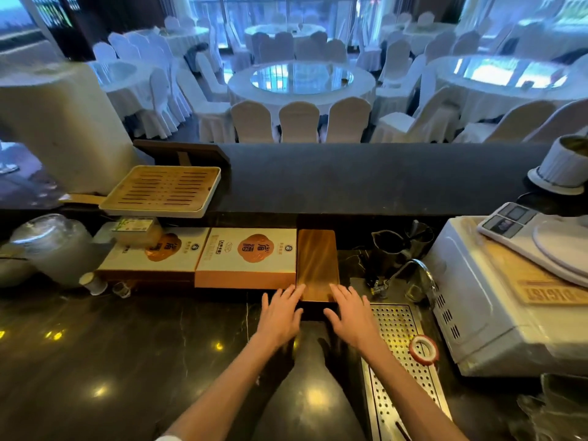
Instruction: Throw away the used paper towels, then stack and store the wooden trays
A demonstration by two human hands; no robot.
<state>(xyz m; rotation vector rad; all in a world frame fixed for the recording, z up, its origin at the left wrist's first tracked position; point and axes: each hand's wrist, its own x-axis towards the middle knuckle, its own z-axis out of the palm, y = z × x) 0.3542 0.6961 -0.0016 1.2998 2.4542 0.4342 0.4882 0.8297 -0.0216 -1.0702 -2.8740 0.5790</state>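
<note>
A stack of brown wooden trays (316, 262) lies on the dark lower counter (127, 361), pushed under the raised bar ledge, right beside an orange-and-white box (248, 256). My left hand (281, 313) rests flat with fingers spread at the stack's near left corner. My right hand (350, 310) lies the same way at the near right corner. Both touch the near edge; neither grips it. No paper towels are visible.
A slatted bamboo tray (162, 190) sits on the black ledge (366, 176) at left. A second box (152, 256), a kettle (51, 246), a tap (410, 275), a perforated metal drain grid (397, 351) with a red-rimmed ring (424, 349), and a white appliance (496, 297) crowd the counter.
</note>
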